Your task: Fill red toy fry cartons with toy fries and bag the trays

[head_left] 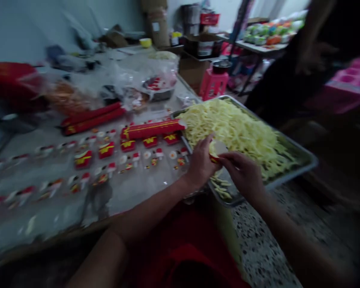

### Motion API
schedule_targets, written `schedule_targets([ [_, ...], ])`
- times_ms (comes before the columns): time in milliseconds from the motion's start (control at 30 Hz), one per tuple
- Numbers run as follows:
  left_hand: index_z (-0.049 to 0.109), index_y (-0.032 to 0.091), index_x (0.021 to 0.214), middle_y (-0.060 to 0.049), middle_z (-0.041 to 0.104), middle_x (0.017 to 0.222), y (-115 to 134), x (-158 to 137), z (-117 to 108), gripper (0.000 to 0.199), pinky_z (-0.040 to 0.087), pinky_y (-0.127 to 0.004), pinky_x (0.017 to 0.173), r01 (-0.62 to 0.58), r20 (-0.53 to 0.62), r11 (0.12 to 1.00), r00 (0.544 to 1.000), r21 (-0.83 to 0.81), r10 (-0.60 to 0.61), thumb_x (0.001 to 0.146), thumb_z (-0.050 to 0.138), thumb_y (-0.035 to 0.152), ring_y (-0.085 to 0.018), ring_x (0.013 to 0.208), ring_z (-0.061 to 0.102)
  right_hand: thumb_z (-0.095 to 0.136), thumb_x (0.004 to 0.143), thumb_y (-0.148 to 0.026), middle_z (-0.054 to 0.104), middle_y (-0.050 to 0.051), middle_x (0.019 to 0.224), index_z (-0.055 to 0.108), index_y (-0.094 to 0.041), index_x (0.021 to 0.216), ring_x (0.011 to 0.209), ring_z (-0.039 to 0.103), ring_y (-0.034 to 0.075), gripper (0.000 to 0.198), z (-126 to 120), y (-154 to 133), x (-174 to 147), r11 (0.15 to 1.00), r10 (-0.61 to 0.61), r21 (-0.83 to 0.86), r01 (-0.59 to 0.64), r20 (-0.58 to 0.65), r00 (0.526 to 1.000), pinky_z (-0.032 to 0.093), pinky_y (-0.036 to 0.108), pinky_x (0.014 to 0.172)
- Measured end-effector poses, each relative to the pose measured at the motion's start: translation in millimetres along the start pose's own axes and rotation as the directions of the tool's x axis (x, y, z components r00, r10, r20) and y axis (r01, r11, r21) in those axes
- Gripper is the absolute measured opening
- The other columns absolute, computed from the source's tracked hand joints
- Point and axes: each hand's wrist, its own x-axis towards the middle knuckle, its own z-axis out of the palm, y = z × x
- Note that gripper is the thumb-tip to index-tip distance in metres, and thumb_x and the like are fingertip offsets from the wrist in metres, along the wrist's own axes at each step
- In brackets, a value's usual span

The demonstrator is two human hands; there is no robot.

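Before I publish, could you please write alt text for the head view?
A person's left grip and right grip hold a small red carton over a metal tray of pale yellow fry-shaped strips. Red-and-yellow cartons sit on the table at left.

Below the right hand [245, 173] lies a speckled floor [258, 242]; far beyond the left hand [199, 165] stand a pink stool [210, 83] and a pale wall [111, 16], in dim light

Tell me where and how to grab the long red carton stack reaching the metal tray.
Grip the long red carton stack around its middle, probably best from above: it lies lengthwise, long and narrow, with small red cartons along its near side and its right end at the metal tray.
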Motion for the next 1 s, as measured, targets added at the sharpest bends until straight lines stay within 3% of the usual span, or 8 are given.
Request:
schedule_targets([
  [167, 0.033, 0.026, 0.165, -0.021, 0.055, 0.153, -11.0, -64.2, -85.5, 0.124, 0.051, -0.059, 0.114, 0.104, 0.009, 0.993, 0.994, 0.062, -0.105, 0.061, 0.1, 0.038, -0.04, 0.136, 0.058, 0.073, 0.087, -0.056, 0.08, 0.008, 0.091, 0.081, -0.028, 0.095, 0.084, 0.075, 0.028, 0.03, 42.5, -14.1, 22.4, 0.977, 0.099, 0.144, -0.154, 0.335, 0.937, 0.06, 0.04, 0.077],
  [267, 0.055, 0.03, 0.152, -0.015, 0.064, 0.144, -20.6, -117.4, -183.0, 0.092, 0.05, -0.059, 0.115, 0.167, -0.094, 0.943, 0.985, 0.289, -0.146, 0.07, 0.096, 0.041, -0.037, 0.133, 0.061, 0.075, 0.083, -0.059, 0.08, 0.009, 0.085, 0.081, -0.024, 0.091, 0.076, 0.074, 0.026, 0.036, 96.3, -38.6, 57.2, 0.971, 0.016, 0.193, -0.142, 0.539, 0.842, 0.058, 0.035, 0.067],
  [400, 0.072, 0.026, 0.127, -0.011, 0.075, 0.124, -35.4, -187.5, -320.4, 0.044, 0.055, -0.054, 0.107, 0.466, -0.467, 0.743, 0.853, 0.481, -0.232, 0.084, 0.083, 0.031, -0.031, 0.116, 0.07, 0.071, 0.087, -0.047, 0.075, 0.006, 0.073, 0.078, -0.02, 0.085, 0.063, 0.068, 0.019, 0.029, 215.5, -104.7, 102.6, 0.963, -0.189, 0.271, 0.009, 0.647, 0.739, 0.054, 0.029, 0.06],
  [500, 0.073, 0.025, 0.122, -0.009, 0.078, 0.112, -49.1, -222.9, -406.0, 0.039, 0.059, -0.05, 0.1, 0.621, -0.686, 0.628, 0.704, 0.47, -0.183, 0.086, 0.078, 0.039, -0.028, 0.104, 0.073, 0.066, 0.091, -0.032, 0.072, 0.004, 0.066, 0.076, -0.016, 0.083, 0.058, 0.065, 0.016, 0.02, 325.2, -166.5, 126.7, 0.958, -0.224, 0.286, 0.025, 0.691, 0.687, 0.051, 0.026, 0.058],
  [600, 0.071, 0.024, 0.124, -0.009, 0.077, 0.114, -70.3, -234.0, -471.0, 0.042, 0.059, -0.047, 0.1, 0.656, -0.756, 0.574, 0.648, 0.49, -0.095, 0.089, 0.073, 0.045, -0.027, 0.103, 0.074, 0.06, 0.096, -0.024, 0.075, 0.006, 0.073, 0.078, -0.011, 0.091, 0.065, 0.07, 0.015, 0.022, 426.0, -218.9, 137.5, 0.967, -0.247, 0.219, 0.127, 0.709, 0.66, 0.049, 0.022, 0.061],
  [700, 0.069, 0.021, 0.129, -0.012, 0.073, 0.13, -101.8, -222.8, -516.1, 0.049, 0.053, -0.048, 0.11, 0.6, -0.687, 0.548, 0.724, 0.583, -0.062, 0.09, 0.07, 0.05, -0.028, 0.122, 0.069, 0.052, 0.101, -0.022, 0.08, 0.009, 0.089, 0.079, -0.01, 0.105, 0.078, 0.074, 0.015, 0.03, 498.1, -251.5, 136.5, 0.934, -0.296, 0.098, 0.345, 0.754, 0.586, 0.048, 0.02, 0.066],
  [833, 0.058, 0.017, 0.146, -0.019, 0.049, 0.163, -149.4, -197.4, -546.8, 0.077, 0.033, -0.05, 0.129, 0.443, -0.433, 0.622, 0.883, 0.645, -0.18, 0.084, 0.075, 0.058, -0.032, 0.155, 0.042, 0.055, 0.099, -0.021, 0.08, 0.016, 0.111, 0.08, -0.01, 0.113, 0.101, 0.075, 0.021, 0.031, 547.5, -266.0, 129.1, 0.854, -0.314, 0.011, 0.521, 0.809, 0.498, 0.05, 0.023, 0.077],
  [1000, 0.062, 0.022, 0.142, -0.015, 0.054, 0.16, -189.1, -184.1, -554.6, 0.075, 0.035, -0.047, 0.127, 0.417, -0.199, 0.69, 0.905, 0.591, -0.377, 0.081, 0.072, 0.065, -0.031, 0.153, 0.046, 0.052, 0.1, -0.018, 0.074, 0.026, 0.124, 0.078, -0.007, 0.119, 0.111, 0.073, 0.033, 0.034, 564.6, -265.2, 126.0, 0.747, -0.299, 0.022, 0.665, 0.904, 0.305, 0.055, 0.036, 0.088],
])
